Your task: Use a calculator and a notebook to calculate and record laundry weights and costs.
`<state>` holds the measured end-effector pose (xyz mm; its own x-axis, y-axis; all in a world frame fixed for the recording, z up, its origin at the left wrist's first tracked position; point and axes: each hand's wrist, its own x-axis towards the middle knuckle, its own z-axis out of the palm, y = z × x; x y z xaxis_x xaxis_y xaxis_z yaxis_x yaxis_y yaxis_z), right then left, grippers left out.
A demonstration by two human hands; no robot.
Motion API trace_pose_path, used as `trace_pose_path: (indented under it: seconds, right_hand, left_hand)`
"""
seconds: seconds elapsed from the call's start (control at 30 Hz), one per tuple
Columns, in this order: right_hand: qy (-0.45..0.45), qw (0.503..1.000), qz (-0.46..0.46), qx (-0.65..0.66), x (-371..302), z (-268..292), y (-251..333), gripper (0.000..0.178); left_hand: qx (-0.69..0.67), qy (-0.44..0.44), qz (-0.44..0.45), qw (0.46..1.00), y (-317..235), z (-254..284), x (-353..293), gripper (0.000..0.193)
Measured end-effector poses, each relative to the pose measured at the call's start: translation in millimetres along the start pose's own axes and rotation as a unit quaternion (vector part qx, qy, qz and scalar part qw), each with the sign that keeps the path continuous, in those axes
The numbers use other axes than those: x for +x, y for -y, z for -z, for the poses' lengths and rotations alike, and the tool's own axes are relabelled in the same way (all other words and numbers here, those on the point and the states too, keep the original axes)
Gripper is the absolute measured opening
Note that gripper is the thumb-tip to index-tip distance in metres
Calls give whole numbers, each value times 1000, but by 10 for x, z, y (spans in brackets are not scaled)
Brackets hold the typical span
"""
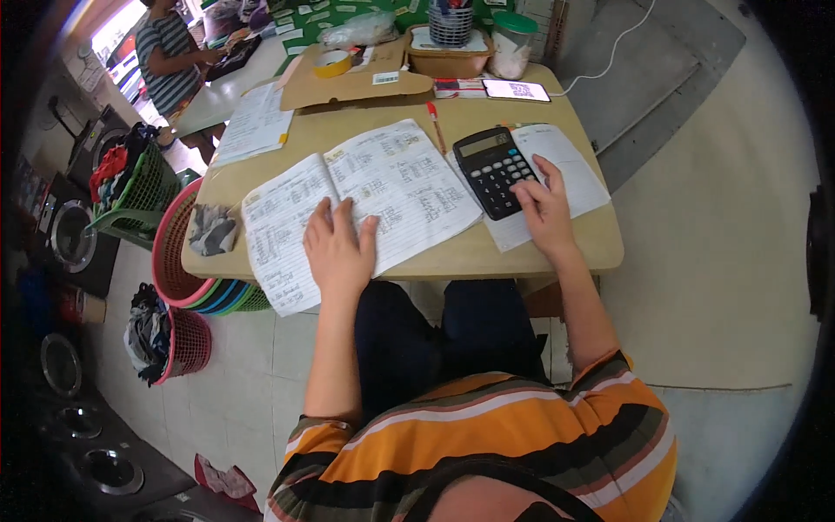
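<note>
An open lined notebook [417, 170] covered in handwriting lies on the tan table [417, 262]. My left hand [337, 248] rests on its lower part, fingers stretched out over the page. To the right of the notebook sits a black calculator [477, 163] with its display at the far end. My right hand [548, 213] is over the calculator's right side, a fingertip at its keys and the fingers apart, holding nothing. Under and beside the calculator lies a white written sheet [570, 170]. A red-capped pen [437, 127] lies between the notebook and the calculator.
Behind the notebook are a flattened cardboard box [374, 85] with a yellow tape roll [332, 63], a brown basket [448, 63], a green-lidded jar [511, 48] and a phone [517, 90]. Laundry baskets [178, 252] stand left of the table. Another person [170, 56] stands far left.
</note>
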<state>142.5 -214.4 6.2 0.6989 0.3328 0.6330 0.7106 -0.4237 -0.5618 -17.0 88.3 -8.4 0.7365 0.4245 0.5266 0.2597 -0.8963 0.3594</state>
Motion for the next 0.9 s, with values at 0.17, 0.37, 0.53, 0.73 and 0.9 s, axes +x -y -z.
trace_pose_path:
  seconds: [0.17, 0.37, 0.53, 0.73, 0.9]
  right_hand:
    - [70, 997, 39, -18, -18, -30, 222, 12]
    - [-17, 997, 35, -60, 250, -86, 13, 10]
    - [-1, 991, 27, -133, 209, -85, 127, 10]
    - [39, 988, 86, -120, -82, -19, 217, 17]
    - [-89, 994, 15, -66, 78, 34, 71, 24]
  left_hand:
    - [3, 8, -2, 1000, -20, 38, 15, 51]
    - [13, 5, -2, 1000, -24, 37, -16, 52]
    - [10, 3, 5, 1000, -31, 34, -16, 52]
    - [9, -2, 1, 1000, -43, 27, 9, 51]
    - [22, -11, 11, 1000, -6, 61, -1, 51]
